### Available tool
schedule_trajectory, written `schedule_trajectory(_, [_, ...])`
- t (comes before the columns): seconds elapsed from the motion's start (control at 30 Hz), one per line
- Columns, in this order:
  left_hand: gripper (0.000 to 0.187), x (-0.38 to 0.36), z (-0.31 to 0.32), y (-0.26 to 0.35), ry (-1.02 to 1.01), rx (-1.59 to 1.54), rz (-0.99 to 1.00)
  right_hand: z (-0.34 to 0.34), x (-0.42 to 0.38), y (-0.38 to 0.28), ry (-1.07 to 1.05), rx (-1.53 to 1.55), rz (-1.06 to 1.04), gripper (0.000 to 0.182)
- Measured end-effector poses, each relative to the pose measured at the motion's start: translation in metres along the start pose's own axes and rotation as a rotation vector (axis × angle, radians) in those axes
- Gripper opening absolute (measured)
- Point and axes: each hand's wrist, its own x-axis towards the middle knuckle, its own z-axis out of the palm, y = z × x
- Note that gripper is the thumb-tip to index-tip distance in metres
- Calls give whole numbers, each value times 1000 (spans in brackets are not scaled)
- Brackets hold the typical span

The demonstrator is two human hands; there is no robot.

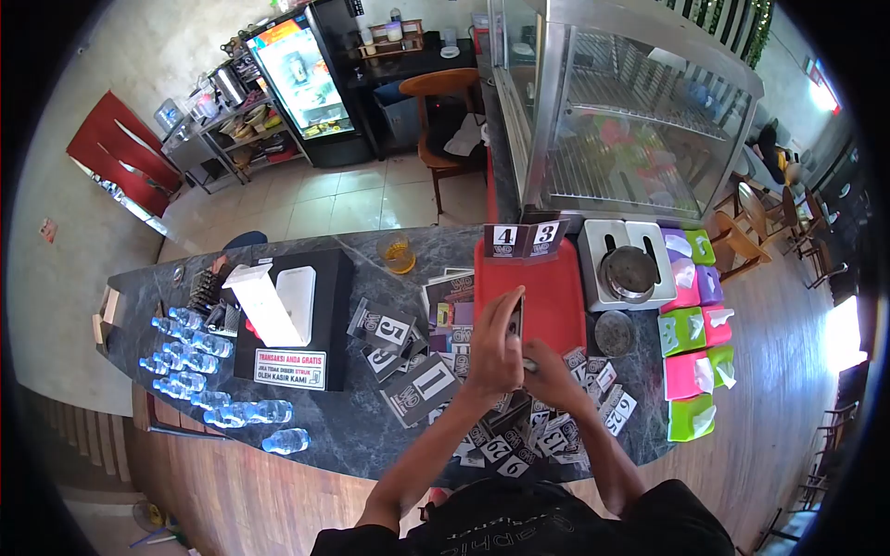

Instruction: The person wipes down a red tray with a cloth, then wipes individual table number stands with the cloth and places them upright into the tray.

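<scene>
A dark card, seen nearly edge-on, is gripped between the fingers and thumb of the left hand, with the fingers extended upward along it. The right hand is placed just beside the card's lower end, its fingers bent; whether anything is gripped by it cannot be told. The card is held above the near part of a red tray, at whose far edge a number stand marked 4 and 3 is set upright. Small number cards are heaped in overlapping disorder below the hands, on a dark counter. Larger number cards, 5 and 1 among them, are laid to the left. Beyond these, a glass of amber contents is positioned. Tissue packs are arranged along the right end; water bottles are grouped at the left. A glass-sided display case is located behind the tray.
</scene>
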Motion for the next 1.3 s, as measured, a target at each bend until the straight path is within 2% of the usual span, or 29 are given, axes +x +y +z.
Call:
schedule_trajectory(0.07, [69,0,7,0,78,-238,-164,-12,-11,18,108,193,80,27])
schedule_trajectory(0.1, [72,1,10,-11,112,-231,-221,-23,-14,15,130,421,346,26])
schedule_trajectory(0.17, [72,4,24,-36,343,-733,-488,-28,-21,34,402,525,399,27])
schedule_trajectory(0.2, [67,5,25,-46,388,-760,-492,-28,-25,42,507,522,422,27])
schedule_trajectory(0.27, [62,15,22,-59,451,-644,-463,-35,-36,50,453,86,328,27])
schedule_trajectory(0.37, [60,32,27,-77,572,-707,-615,-23,-45,77,435,-76,225,30])
schedule_trajectory(0.4, [60,35,32,-86,548,-632,-618,-13,-44,100,425,-104,109,44])
schedule_trajectory(0.47, [63,30,65,-153,598,-339,-479,-8,-15,82,318,191,171,60])
schedule_trajectory(0.5, [67,39,61,-119,488,35,-509,-5,3,73,280,325,227,64])
schedule_trajectory(0.53, [68,36,72,-125,470,78,-463,-2,19,66,244,460,279,68])
schedule_trajectory(0.6, [68,22,97,-151,383,209,-344,32,62,124,394,219,-54,69])
schedule_trajectory(0.63, [68,13,104,-166,381,208,-338,41,77,142,399,219,-58,69])
schedule_trajectory(0.7, [73,7,109,-184,149,178,-310,44,105,153,369,207,20,67])
schedule_trajectory(0.73, [68,3,103,-189,61,198,-332,44,110,150,367,212,19,67])
schedule_trajectory(0.83, [61,6,91,-204,-8,211,-275,36,123,149,363,157,119,60])
schedule_trajectory(0.87, [61,7,90,-207,-7,213,-281,33,127,149,402,108,249,55])
schedule_trajectory(0.9, [58,10,90,-212,-32,187,-188,33,128,151,440,56,376,50])
schedule_trajectory(0.93, [57,20,87,-204,-55,160,-91,32,129,152,436,56,374,50])
schedule_trajectory(0.97, [50,26,90,-191,7,167,-75,30,130,153,549,24,425,47])
schedule_trajectory(1.0, [50,25,90,-194,12,168,-78,29,129,153,662,-10,477,44])
schedule_trajectory(1.03, [40,26,90,-198,-23,102,-253,26,126,153,659,-14,475,44])
schedule_trajectory(1.07, [31,27,91,-202,-62,34,-424,23,122,153,610,113,492,43])
schedule_trajectory(1.1, [31,29,89,-205,-64,28,-417,18,119,151,564,238,506,42])
schedule_trajectory(1.13, [27,30,85,-211,12,211,-289,12,115,155,516,362,519,41])
schedule_trajectory(1.17, [25,29,79,-217,87,392,-162,6,109,159,522,358,521,41])
schedule_trajectory(1.27, [22,33,53,-238,62,373,-262,-1,95,171,404,410,520,45])
schedule_trajectory(1.3, [19,32,48,-250,68,391,-210,-3,90,165,313,457,522,45])
